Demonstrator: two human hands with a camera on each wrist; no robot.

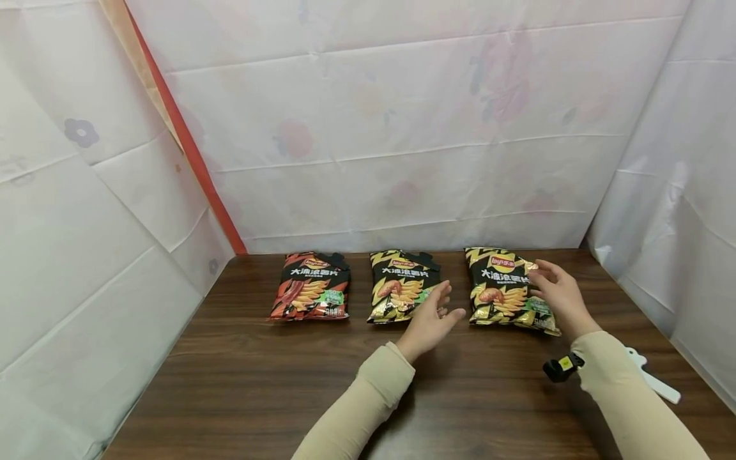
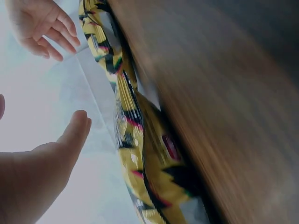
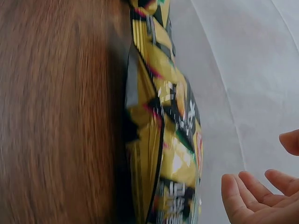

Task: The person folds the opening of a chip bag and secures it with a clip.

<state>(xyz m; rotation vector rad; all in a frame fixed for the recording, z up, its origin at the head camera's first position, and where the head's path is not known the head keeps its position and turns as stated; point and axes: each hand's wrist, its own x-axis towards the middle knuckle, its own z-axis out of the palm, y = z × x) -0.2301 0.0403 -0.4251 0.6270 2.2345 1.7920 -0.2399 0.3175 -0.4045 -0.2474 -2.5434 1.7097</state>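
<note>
Three chip bags lie in a row on the table [image 1: 259, 396]. The left one is a red-and-black chip bag [image 1: 310, 287]; the middle chip bag [image 1: 397, 281] and the right chip bag [image 1: 497, 287] are yellow and black. My left hand [image 1: 428, 322] hovers by the lower right of the middle bag, fingers extended and thumb apart, holding nothing. At the right bag's right edge is my right hand [image 1: 558, 294], its fingers loosely bent and overlapping the bag in the head view. From the right wrist, those fingertips [image 3: 229, 182] show apart from the yellow bag [image 3: 173, 154].
Partly behind the right sleeve lies a white flat object [image 1: 661, 386] with a scalloped end. Black pieces [image 1: 425, 259] stick out at the top right corners of the left and middle bags. Cloth sheets [image 1: 402, 128] wall the table at the back and sides.
</note>
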